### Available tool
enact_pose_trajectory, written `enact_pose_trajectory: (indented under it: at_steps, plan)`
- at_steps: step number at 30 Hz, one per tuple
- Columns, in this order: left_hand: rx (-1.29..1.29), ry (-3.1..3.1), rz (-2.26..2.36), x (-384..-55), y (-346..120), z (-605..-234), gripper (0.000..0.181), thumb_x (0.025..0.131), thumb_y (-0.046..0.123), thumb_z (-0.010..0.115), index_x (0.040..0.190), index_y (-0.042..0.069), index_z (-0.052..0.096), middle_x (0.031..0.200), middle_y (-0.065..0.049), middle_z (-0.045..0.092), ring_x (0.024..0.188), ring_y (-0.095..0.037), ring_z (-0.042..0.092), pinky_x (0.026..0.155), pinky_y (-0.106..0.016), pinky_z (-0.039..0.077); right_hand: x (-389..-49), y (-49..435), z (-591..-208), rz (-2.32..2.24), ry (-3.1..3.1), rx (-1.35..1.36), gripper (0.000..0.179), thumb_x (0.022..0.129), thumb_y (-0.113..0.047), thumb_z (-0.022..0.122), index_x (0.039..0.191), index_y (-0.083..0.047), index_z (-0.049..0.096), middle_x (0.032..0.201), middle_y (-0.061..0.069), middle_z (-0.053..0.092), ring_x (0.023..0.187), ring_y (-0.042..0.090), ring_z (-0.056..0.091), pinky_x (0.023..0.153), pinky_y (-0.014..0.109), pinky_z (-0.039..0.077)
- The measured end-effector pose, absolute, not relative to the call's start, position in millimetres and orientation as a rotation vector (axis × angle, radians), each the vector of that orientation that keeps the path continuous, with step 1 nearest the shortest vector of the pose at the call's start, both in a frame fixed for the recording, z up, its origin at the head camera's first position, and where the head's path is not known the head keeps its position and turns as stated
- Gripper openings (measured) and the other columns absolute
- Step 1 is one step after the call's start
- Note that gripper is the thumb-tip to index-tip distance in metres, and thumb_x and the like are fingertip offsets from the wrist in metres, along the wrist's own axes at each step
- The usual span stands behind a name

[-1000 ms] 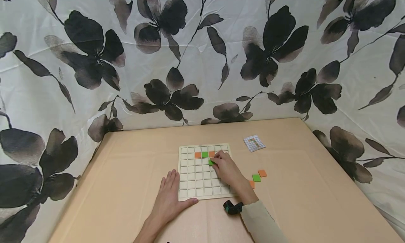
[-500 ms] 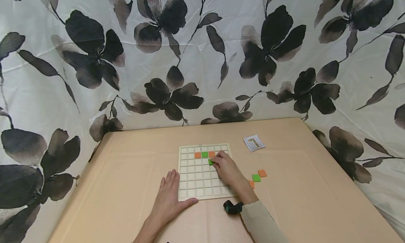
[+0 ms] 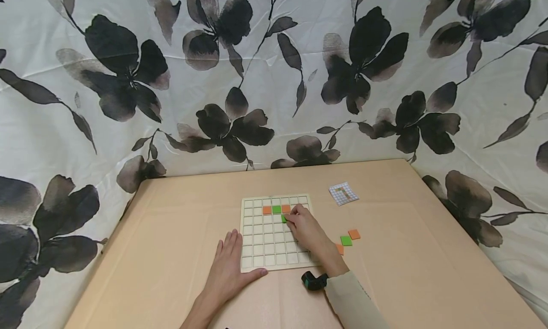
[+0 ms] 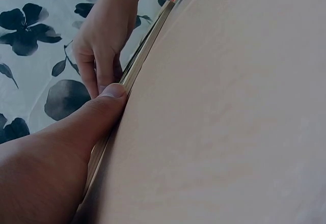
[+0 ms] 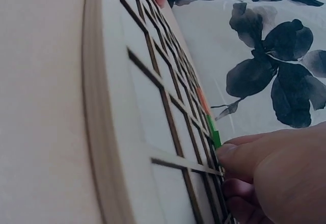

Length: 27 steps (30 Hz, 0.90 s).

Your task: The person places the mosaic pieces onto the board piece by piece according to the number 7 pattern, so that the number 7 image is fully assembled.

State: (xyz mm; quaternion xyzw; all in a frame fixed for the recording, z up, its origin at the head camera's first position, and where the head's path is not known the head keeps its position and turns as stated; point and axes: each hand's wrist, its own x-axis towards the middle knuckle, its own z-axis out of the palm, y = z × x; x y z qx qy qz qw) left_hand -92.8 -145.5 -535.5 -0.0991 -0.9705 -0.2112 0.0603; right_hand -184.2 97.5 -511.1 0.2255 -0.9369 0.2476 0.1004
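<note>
A pale wooden grid board (image 3: pixel 259 238) lies on the table. My left hand (image 3: pixel 229 267) rests at its lower left corner, fingers straight along the left side and thumb against the near edge. In the left wrist view that thumb (image 4: pixel 113 90) presses on the board's edge. My right hand (image 3: pixel 309 231) pinches a small green square tile (image 3: pixel 283 218) over a cell in the upper right part of the grid. In the right wrist view, thumb and fingers hold this green tile (image 5: pixel 217 139) low at the grid. A row of orange, green and orange tiles (image 3: pixel 276 209) sits just above it.
Right of the board lie a loose green tile (image 3: pixel 346 240) and two orange tiles (image 3: pixel 354 234), one partly behind the right forearm. A small printed grid card (image 3: pixel 344 194) is farther back. A black device (image 3: pixel 314 281) is at my right wrist. Floral cloth (image 3: pixel 239 82) hangs behind the table.
The green tile has shifted very slightly in my right fingers, now a little lower and less visible. Both hands stay in practically the same place; the head view drifts slightly.
</note>
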Motion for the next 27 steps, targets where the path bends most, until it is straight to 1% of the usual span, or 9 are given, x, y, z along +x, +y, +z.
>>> enact_pose_trajectory:
  at_steps: [5,12,15,22,27]
  plan:
    - [-0.320,-2.955,-0.656,-87.9,-153.3,-533.1,0.125,0.073,0.083,0.063,0.152,-0.008,0.033,0.163,-0.024,0.028,0.153,-0.039,0.023,0.127,-0.055,0.019,-176.3,91.4,-511.1,0.813,-2.768,0.577,0.021,0.096,-0.008,0.066,0.114,-0.004,0.075,0.102,0.003,0.056,0.088,0.012,0.049,0.073,0.027,0.052]
    - [-0.352,-2.974,-0.665,-83.1,-163.5,-528.4,0.125,0.073,0.084,0.062,0.153,-0.008,0.032,0.163,-0.024,0.027,0.154,-0.039,0.022,0.127,-0.054,0.018,-165.7,82.6,-510.7,0.832,-2.758,0.493,0.020,0.095,-0.011,0.068,0.113,-0.005,0.075,0.102,0.002,0.056,0.087,0.011,0.050,0.073,0.028,0.053]
    - [-0.350,-2.975,-0.668,-83.3,-163.3,-528.5,0.125,0.073,0.083,0.063,0.153,-0.007,0.032,0.163,-0.024,0.027,0.154,-0.039,0.022,0.127,-0.054,0.017,-166.6,82.7,-512.8,0.830,-2.760,0.472,0.020,0.095,-0.012,0.068,0.113,-0.005,0.075,0.102,0.002,0.057,0.088,0.011,0.050,0.074,0.028,0.053]
    - [-0.357,-2.961,-0.663,-84.5,-164.1,-528.2,0.124,0.073,0.083,0.063,0.152,-0.008,0.032,0.162,-0.024,0.029,0.153,-0.039,0.023,0.127,-0.054,0.019,-168.5,82.0,-514.6,0.801,-2.740,0.477,0.019,0.096,-0.010,0.067,0.112,-0.005,0.076,0.100,0.003,0.056,0.085,0.011,0.051,0.070,0.027,0.052]
    - [-0.362,-2.967,-0.664,-85.9,-165.1,-527.4,0.124,0.073,0.083,0.063,0.152,-0.008,0.032,0.162,-0.024,0.028,0.153,-0.039,0.024,0.127,-0.054,0.019,-169.5,81.2,-513.1,0.795,-2.758,0.477,0.021,0.096,-0.009,0.066,0.114,-0.004,0.075,0.102,0.004,0.056,0.086,0.012,0.050,0.071,0.026,0.052]
